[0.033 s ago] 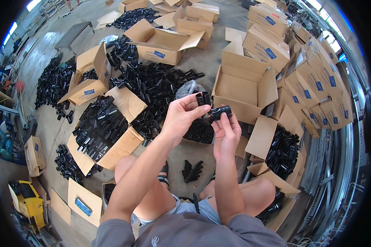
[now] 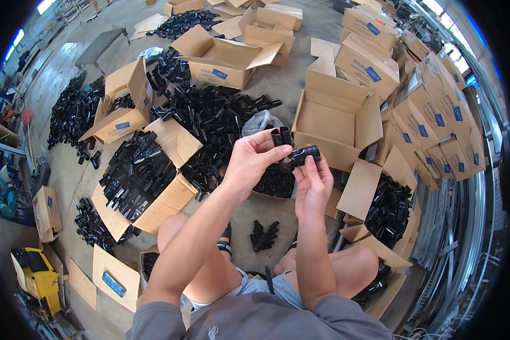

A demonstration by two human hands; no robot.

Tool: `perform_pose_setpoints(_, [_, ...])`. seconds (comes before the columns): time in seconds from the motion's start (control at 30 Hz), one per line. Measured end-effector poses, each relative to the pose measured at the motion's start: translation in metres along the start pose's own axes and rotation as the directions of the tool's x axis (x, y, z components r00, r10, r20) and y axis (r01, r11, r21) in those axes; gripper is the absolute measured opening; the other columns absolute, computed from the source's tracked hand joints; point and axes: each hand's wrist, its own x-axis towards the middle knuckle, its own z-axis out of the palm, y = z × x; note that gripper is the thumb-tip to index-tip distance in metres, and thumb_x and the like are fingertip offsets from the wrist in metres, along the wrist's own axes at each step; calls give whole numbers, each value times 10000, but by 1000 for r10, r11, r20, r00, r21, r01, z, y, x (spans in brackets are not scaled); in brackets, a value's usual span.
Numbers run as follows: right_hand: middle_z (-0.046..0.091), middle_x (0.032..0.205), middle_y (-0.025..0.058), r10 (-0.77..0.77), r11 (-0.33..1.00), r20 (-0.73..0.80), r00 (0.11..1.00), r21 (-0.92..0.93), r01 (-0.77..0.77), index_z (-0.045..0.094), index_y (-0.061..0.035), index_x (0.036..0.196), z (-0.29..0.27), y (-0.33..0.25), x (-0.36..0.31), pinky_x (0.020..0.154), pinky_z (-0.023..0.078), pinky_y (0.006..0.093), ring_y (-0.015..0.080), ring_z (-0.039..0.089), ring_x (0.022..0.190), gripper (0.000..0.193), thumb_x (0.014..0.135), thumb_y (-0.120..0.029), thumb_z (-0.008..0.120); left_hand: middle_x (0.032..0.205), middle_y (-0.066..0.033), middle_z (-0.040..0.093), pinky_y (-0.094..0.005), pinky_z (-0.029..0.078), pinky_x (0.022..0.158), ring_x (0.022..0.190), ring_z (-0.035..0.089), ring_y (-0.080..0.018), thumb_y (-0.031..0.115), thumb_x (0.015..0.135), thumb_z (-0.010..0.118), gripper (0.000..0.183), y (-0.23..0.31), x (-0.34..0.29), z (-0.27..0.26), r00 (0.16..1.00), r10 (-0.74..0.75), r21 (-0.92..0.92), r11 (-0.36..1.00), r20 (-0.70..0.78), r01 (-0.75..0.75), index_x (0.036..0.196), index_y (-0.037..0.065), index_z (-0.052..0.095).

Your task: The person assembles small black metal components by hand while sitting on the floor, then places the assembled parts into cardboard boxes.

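Black fittings pile: left of open carton. Left hand and right hand, at carton's near-left corner, both grip black tubular piece; one part or two, cannot tell.

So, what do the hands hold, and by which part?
The left hand pinches a glossy black upright tubular piece near its base; the right hand holds a black horizontal tube near its right end. Any join is unclear.
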Motion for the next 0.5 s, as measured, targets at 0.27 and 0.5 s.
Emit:
perform_pose_setpoints(0.27, [675, 1235, 125, 50, 999, 187, 981, -10, -49, 568, 9, 1344, 13, 8, 38, 987, 550, 333, 175, 663, 1131, 353, 1008, -73, 637, 1070, -75, 756, -244, 543, 865, 955, 683, -82, -13, 896, 756, 368, 13, 19, -20, 993, 104, 7, 995, -56, -104, 1253, -32, 670])
perform_pose_setpoints(0.5, [667, 1245, 135, 60, 994, 395, 917, 61, -91, 578, 0, 1340, 42, 17, 87, 968, 539, 362, 209, 656, 1138, 376, 1078, -268, 548, 1085, -79, 754, -241, 536, 873, 969, 675, -88, -7, 897, 762, 376, 32, 32, -35, 944, 260, 57, 966, -205, -253, 1257, -41, 657])
